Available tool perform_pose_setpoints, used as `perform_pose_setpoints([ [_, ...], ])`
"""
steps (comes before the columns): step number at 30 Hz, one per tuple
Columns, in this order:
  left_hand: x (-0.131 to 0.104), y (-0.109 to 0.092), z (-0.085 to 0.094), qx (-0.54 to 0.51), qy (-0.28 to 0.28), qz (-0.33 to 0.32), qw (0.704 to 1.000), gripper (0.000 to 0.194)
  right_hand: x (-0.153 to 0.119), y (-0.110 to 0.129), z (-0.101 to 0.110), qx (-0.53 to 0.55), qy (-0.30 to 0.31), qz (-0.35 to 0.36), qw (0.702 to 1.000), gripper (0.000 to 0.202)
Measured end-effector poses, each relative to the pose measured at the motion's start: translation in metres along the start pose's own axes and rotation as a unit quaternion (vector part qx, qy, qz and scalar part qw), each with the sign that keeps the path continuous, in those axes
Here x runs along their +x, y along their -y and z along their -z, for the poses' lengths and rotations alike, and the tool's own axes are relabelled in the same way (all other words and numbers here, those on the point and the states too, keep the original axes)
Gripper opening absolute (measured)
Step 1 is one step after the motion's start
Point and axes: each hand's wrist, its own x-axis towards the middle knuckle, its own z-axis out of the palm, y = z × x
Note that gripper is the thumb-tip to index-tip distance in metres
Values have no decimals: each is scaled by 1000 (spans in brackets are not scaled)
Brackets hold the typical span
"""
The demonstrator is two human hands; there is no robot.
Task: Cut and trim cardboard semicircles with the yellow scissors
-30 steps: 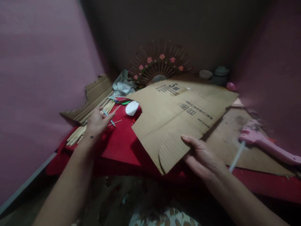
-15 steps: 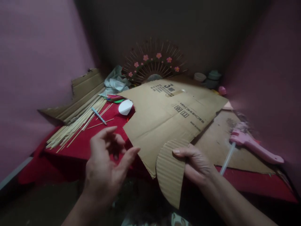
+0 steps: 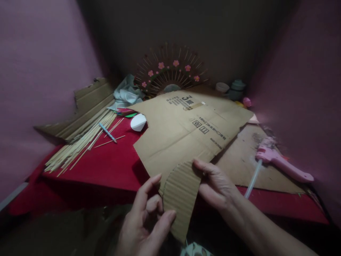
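Our left hand (image 3: 144, 222) curls at the rounded edge of a ribbed, half-moon cardboard piece (image 3: 183, 193) held before us; whether that hand grips, we cannot tell. Our right hand (image 3: 217, 185) pinches the straight side. Beyond, red cloth (image 3: 114, 165) leaves us room between a creased cardboard sheet (image 3: 167, 133) and slim wooden sticks (image 3: 78, 142).

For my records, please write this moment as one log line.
right hand: holds cardboard piece; left hand: at its curved edge; glue gun: at right
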Motion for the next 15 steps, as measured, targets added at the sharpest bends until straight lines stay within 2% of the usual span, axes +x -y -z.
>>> perform_pose_setpoints([
  [2,-4,-14,19,-7,-40,23,999,59,0,2,1,10,-29,-2,1000,12],
  [3,-3,-22,31,-7,-89,14,996,54,-1,2,1,4,-35,20,999,15],
  [5,7,-38,59,-12,-201,-56,978,52,-4,0,0,-14,-23,63,998,25],
  [7,32,-49,85,25,-260,-131,956,54,-9,-3,-2,-49,-5,74,996,27],
  [9,68,-51,106,67,-242,-177,952,51,-14,-5,-5,-78,2,94,993,29],
  [11,107,-45,118,121,-182,-175,960,50,-17,-3,-9,-103,1,127,987,32],
  [13,143,-37,121,101,-142,-171,970,54,-17,5,-13,-126,-4,172,977,34],
  [15,171,-34,118,114,-133,-182,968,52,-13,16,-18,-159,0,199,967,35],
])
